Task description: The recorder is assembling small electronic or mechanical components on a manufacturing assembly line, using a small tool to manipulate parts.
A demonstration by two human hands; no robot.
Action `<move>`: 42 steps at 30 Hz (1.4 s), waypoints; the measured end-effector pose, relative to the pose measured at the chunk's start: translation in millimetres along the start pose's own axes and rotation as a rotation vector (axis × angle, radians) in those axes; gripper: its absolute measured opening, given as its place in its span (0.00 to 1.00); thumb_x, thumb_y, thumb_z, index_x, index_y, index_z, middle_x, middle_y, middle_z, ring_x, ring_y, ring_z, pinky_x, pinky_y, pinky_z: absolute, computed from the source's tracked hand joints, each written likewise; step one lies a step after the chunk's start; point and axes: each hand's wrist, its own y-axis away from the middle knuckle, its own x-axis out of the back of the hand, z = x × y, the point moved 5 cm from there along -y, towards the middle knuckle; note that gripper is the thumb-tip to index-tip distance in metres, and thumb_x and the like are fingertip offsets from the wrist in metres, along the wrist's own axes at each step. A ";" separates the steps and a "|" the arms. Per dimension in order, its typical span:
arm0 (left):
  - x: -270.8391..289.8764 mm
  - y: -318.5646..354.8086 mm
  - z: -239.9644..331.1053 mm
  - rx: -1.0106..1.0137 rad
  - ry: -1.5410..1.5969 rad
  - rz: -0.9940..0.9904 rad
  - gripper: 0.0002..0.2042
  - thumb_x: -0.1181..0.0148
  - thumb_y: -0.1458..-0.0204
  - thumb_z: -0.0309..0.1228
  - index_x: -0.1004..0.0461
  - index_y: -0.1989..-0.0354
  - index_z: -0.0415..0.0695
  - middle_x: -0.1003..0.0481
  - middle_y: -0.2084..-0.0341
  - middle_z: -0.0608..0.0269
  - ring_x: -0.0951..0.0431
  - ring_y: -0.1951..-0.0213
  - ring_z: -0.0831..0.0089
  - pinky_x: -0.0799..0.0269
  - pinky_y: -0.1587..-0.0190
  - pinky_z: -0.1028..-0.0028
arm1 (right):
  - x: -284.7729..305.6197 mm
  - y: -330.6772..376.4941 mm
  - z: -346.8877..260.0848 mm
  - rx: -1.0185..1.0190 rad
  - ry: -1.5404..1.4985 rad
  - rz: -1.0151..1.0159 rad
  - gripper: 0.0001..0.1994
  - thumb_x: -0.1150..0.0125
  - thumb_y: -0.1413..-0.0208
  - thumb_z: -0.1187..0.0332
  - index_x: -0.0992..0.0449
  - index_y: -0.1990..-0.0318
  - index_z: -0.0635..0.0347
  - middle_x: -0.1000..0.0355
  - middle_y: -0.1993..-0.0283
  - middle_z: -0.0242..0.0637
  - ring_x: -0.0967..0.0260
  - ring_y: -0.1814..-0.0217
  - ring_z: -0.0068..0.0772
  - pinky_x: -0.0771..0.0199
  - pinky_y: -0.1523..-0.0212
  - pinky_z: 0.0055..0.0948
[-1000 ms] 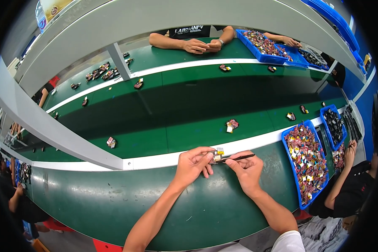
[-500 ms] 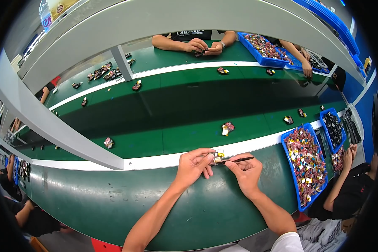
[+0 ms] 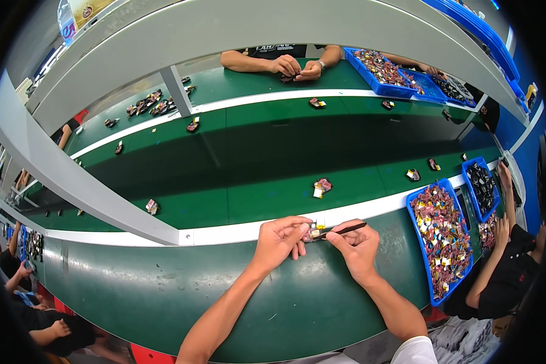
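Observation:
My left hand (image 3: 278,244) pinches a small electronic assembly (image 3: 313,232) with a white and yellow part and reddish wiring, just above the near edge of the green bench. My fingers cover part of it. In my right hand (image 3: 359,250) is a thin black pen-like tool (image 3: 349,229), held between thumb and fingers. Its tip points left and meets the assembly; the exact contact is too small to make out. Past my hands, a similar assembly (image 3: 322,187) with a white tab lies on the green conveyor belt (image 3: 267,209).
Right of my hands stands a blue tray (image 3: 433,291) heaped with wired parts; behind it is a smaller blue tray (image 3: 497,200) of black pieces. A co-worker's arms (image 3: 490,258) are beside them. A grey frame post (image 3: 97,194) slants at left. Another person (image 3: 285,65) works across the belt.
Pieces on the belt have shifted slightly left. The co-worker at right has stretched an arm toward the black pieces, and the far-right arm across the belt has drawn back. My hands have barely moved.

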 end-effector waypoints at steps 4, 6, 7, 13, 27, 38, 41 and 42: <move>-6.4 -3.3 -1.7 0.005 -0.033 0.002 0.10 0.43 0.37 0.25 0.21 0.53 0.32 0.22 0.76 0.60 0.24 0.82 0.78 0.34 0.84 0.81 | 5.4 -2.8 1.2 -0.013 -0.034 0.009 0.07 0.31 0.47 0.83 0.23 0.62 0.69 0.21 0.69 0.34 0.38 0.77 0.05 0.44 0.78 0.11; -7.6 -4.8 -1.9 0.005 -0.043 0.005 0.10 0.43 0.37 0.25 0.21 0.53 0.31 0.23 0.77 0.60 0.24 0.82 0.78 0.34 0.85 0.82 | 7.6 -2.7 1.5 -0.030 -0.034 0.011 0.07 0.31 0.47 0.83 0.23 0.61 0.68 0.23 0.72 0.30 0.40 0.78 0.05 0.47 0.78 0.11; -8.1 -5.9 -3.6 0.009 -0.044 0.018 0.10 0.43 0.37 0.25 0.21 0.53 0.31 0.23 0.78 0.60 0.24 0.82 0.78 0.34 0.85 0.82 | 10.2 -3.9 1.7 -0.029 -0.035 0.004 0.07 0.31 0.47 0.83 0.23 0.61 0.68 0.23 0.72 0.30 0.40 0.78 0.05 0.47 0.78 0.11; -12.2 -9.6 -5.8 0.010 -0.023 0.039 0.10 0.43 0.37 0.24 0.21 0.53 0.32 0.23 0.78 0.60 0.24 0.83 0.78 0.35 0.86 0.82 | 16.8 -1.1 -6.7 0.097 0.145 -0.038 0.08 0.28 0.49 0.81 0.21 0.63 0.67 0.29 0.76 0.24 0.44 0.81 0.04 0.50 0.80 0.14; -20.1 -13.1 -7.1 0.028 -0.021 0.039 0.10 0.43 0.38 0.25 0.20 0.54 0.33 0.23 0.76 0.61 0.25 0.83 0.80 0.36 0.86 0.83 | 18.3 -1.9 -26.1 0.334 0.430 -0.025 0.05 0.25 0.55 0.77 0.16 0.71 0.62 0.19 0.73 0.30 0.46 0.88 0.12 0.46 0.82 0.19; -31.7 -16.9 -7.4 0.045 -0.112 0.061 0.05 0.38 0.42 0.23 0.23 0.61 0.34 0.21 0.75 0.64 0.30 0.82 0.86 0.37 0.82 0.83 | 17.0 0.9 -30.9 0.545 0.508 -0.110 0.05 0.26 0.56 0.76 0.18 0.73 0.56 0.17 0.70 0.27 0.47 0.90 0.16 0.47 0.83 0.21; -29.4 -16.1 -8.6 0.060 -0.139 0.064 0.05 0.38 0.42 0.23 0.23 0.60 0.33 0.21 0.76 0.64 0.30 0.82 0.86 0.36 0.80 0.82 | 15.9 1.8 -29.6 0.539 0.509 -0.089 0.05 0.26 0.56 0.76 0.18 0.73 0.56 0.17 0.70 0.28 0.47 0.90 0.15 0.47 0.83 0.21; -31.4 -16.4 -9.8 0.058 -0.139 0.068 0.05 0.38 0.42 0.23 0.23 0.60 0.33 0.21 0.76 0.64 0.30 0.82 0.86 0.36 0.80 0.82 | 18.3 0.8 -30.2 0.537 0.509 -0.090 0.05 0.26 0.56 0.77 0.18 0.73 0.56 0.17 0.70 0.28 0.47 0.90 0.15 0.47 0.83 0.21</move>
